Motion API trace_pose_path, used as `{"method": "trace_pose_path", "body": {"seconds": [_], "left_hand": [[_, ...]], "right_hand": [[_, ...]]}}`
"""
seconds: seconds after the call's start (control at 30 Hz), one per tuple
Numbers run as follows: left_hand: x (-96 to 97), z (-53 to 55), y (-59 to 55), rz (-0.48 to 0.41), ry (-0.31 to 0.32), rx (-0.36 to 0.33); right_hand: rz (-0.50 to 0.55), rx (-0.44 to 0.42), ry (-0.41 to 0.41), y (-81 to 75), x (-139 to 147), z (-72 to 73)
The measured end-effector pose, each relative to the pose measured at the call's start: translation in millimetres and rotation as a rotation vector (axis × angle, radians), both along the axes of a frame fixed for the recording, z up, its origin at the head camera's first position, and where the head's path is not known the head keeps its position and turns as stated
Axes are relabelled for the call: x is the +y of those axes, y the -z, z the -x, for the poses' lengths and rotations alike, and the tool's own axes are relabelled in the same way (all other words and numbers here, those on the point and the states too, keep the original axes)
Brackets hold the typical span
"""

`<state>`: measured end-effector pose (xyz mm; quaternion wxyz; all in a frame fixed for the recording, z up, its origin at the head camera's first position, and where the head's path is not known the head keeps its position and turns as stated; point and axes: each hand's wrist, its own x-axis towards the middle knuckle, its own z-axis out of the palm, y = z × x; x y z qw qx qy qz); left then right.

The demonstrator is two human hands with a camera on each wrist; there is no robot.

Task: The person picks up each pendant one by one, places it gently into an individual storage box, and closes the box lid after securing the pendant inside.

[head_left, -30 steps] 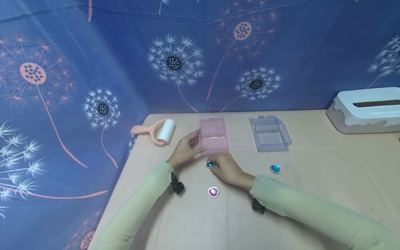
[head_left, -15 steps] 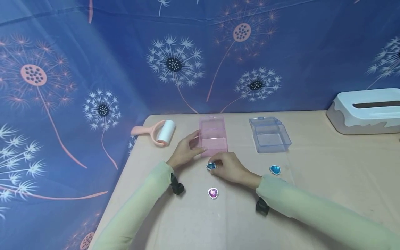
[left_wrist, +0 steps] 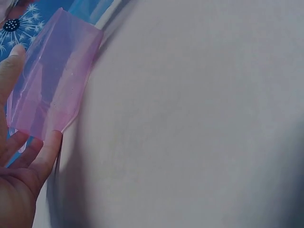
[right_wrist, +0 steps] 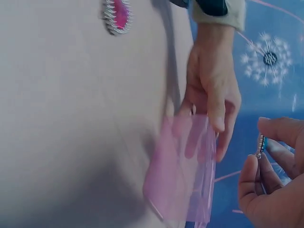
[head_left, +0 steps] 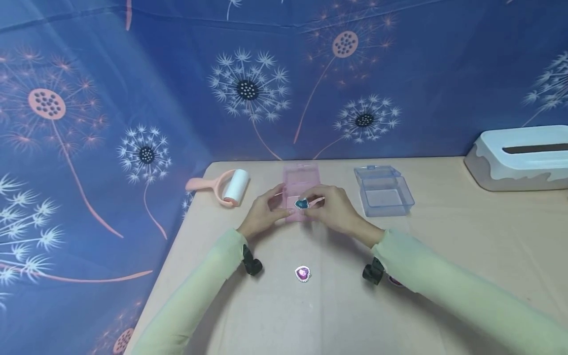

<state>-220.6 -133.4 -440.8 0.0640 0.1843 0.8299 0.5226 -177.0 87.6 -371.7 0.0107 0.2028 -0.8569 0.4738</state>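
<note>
In the head view my left hand [head_left: 262, 214] grips the left side of an open, see-through pink plastic box [head_left: 301, 173], thumb at the front corner. From the left wrist, its fingers show against one end of the pink box [left_wrist: 57, 76]. My right hand [head_left: 339, 209] pinches a blue heart-shaped gem [head_left: 301, 203] with a beaded silvery rim, above the box's front compartment. Seen edge-on in the right wrist view, the blue gem [right_wrist: 264, 144] sits between thumb and fingertips. A purple heart-shaped gem [head_left: 303, 273] lies on the table nearer me.
To the right of the pink box stands an open clear bluish box [head_left: 385, 197]. A lint roller [head_left: 235, 187] with a peach handle lies at the left. A tissue box [head_left: 519, 158] is at the back right. Another dark pinkish gem [head_left: 396, 281] peeks from under the right sleeve.
My right hand has lifted the blue gem from the table in front of the pink box and carried it forward over the box. The right sleeve now covers the other blue gem. My left hand stays put.
</note>
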Motion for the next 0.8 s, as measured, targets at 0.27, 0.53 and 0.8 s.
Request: {"method": "trace_pose_path", "body": {"seconds": [0.27,0.53,0.8], "left_hand": [[-0.7,0.5,-1.3,0.013,-0.001,-0.004],[0.5,0.1,-1.7,0.0,0.002,-0.018],[3.6,-13.4,-28.3,-0.044,0.041,-0.067]], "right_hand": [[0.021,-0.034,0.021,1.1,-9,24.1],[-0.044,-0.084,0.043,12.2,-18,40.4],[-0.16,-0.066,0.036,21.7,-30,48.8]]}}
